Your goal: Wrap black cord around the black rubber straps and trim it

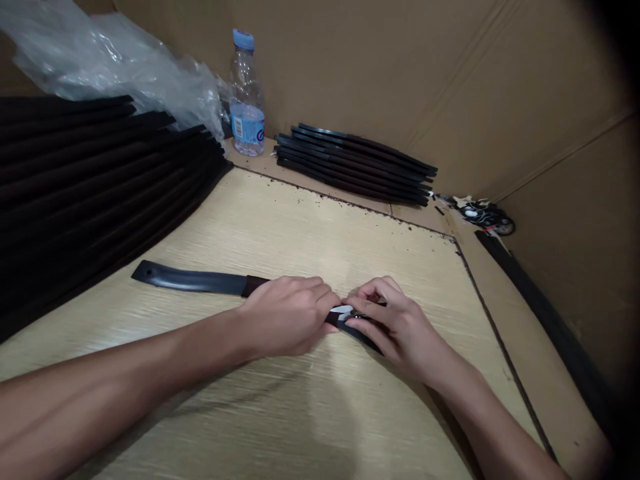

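1. Two bare hands at one dark strip [195, 279], on the pale tabletop [300, 233], laid roughly left to right and sloping nearer the body toward the right.
2. Left hand [293, 313]: clamped from above over the strip's brown sleeve [256, 285], with the holed end [141, 271] reaching well out to the left.
3. Right hand [400, 327]: thumb and fingers pinched together on the strip, just right of the left grip, at a glossy dark bit [357, 316]; cannot tell whether separate from the strip.
4. Between the grips: a short white patch [341, 309] along the same long axis, close beside both hands, reaching to the right fingertips.
5. Past the right fingers: more dark strip, angling down under the palm; far end hidden, cannot tell where.
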Demonstrator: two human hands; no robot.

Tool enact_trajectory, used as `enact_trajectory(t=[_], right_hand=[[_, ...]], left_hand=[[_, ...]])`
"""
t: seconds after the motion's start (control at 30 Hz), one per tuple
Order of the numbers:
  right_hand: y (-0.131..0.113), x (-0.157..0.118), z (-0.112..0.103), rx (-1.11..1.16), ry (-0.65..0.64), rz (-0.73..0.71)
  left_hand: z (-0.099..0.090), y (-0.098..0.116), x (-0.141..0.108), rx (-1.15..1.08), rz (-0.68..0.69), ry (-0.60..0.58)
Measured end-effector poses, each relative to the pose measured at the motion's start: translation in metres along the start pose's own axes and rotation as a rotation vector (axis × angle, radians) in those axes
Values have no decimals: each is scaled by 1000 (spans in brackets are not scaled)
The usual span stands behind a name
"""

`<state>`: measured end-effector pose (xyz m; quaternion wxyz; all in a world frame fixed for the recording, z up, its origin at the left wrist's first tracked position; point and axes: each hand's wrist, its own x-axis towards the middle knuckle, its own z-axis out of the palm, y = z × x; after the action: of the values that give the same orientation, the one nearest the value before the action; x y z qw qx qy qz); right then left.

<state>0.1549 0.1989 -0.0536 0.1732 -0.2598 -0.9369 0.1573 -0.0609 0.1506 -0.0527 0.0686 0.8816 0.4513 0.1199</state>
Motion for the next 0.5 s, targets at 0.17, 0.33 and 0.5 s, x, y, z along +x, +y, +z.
enact_trajectory(t=[0.17,0.33,0.5], right_hand=[[0,-3,1,-23,-18,-23],[6,-13,-6,-46,-37,-21],[10,-16,-6,-39,-38,-47]], left_hand=[[1,-3,-2,-14,38,34],[0,-4,-2,-30,56,41],[0,-5,-3,-33,60,47]])
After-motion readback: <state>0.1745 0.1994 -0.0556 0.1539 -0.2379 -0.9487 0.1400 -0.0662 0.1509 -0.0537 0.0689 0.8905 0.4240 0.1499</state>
